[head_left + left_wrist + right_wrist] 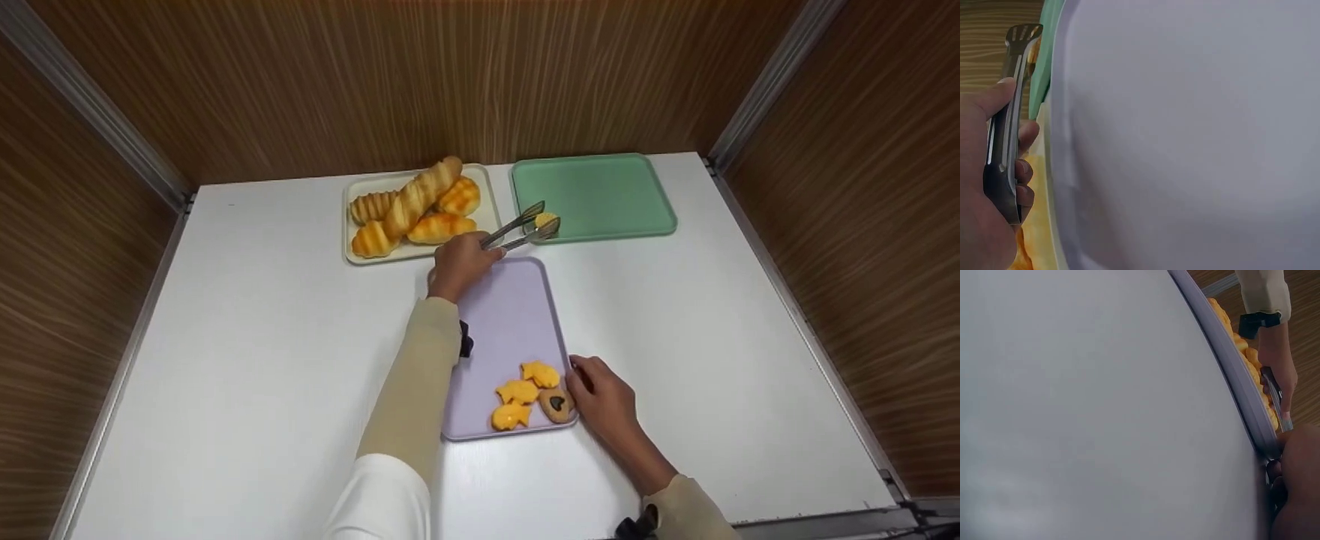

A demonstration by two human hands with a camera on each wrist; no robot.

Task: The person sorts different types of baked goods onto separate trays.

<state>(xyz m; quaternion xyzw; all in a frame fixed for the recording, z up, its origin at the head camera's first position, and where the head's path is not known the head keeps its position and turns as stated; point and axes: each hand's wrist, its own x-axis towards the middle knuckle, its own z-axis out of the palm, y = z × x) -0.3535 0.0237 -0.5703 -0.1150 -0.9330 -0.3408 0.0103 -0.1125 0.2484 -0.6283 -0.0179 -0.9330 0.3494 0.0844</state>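
Observation:
My left hand (461, 262) grips metal tongs (517, 227), its fingers wrapped around both arms in the left wrist view. Between the tong tips is a small yellow cookie (545, 220), over the near left corner of the green tray (600, 232); whether it touches the tray I cannot tell. My right hand (606, 397) holds the right edge of the purple tray (499, 315) near its front corner, with some fingers hidden. On that tray's front end lie several yellow fish-shaped cookies (517, 391) and a round brown cookie (556, 404) with a dark heart.
A cream tray (367, 260) at the back holds several breads, among them a long loaf (424, 196) lying over others. Wood-grain panels (450, 82) enclose the white table (262, 337) at the back and both sides. My left forearm crosses the purple tray's left edge.

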